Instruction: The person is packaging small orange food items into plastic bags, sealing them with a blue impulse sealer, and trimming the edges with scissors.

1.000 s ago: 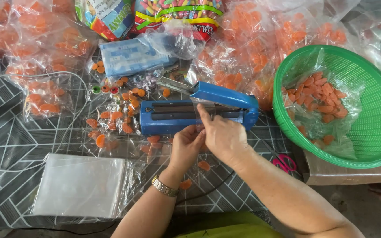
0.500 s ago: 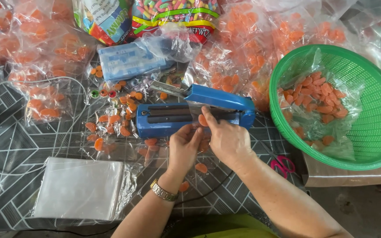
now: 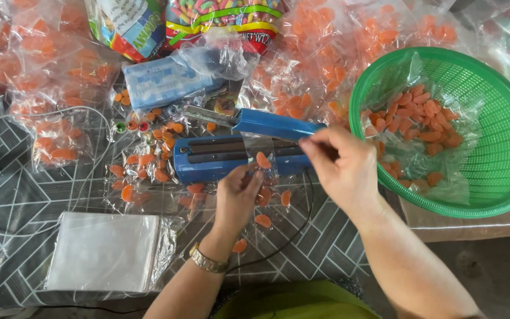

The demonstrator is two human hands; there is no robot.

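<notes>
Left hand [image 3: 238, 192], fingers pinching a small clear bag [image 3: 262, 162] of orange candy laid across the blue sealer [image 3: 231, 155] on the table [image 3: 25, 189]. Right hand [image 3: 343, 168], fingers closed on the sealer's raised arm [image 3: 273, 125], beside the green basket [image 3: 491, 142].

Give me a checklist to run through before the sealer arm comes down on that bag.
1. Small clear bag laid across the blue heat sealer: ok.
2. Left hand holding the bag: ok.
3. Right hand at the lever arm end: ok.
4. Arm raised off the base: ok.
5. Orange candy away from the sealing strip: not ok, one piece lies near it.
6. Sealer switched on: cannot tell.
</notes>
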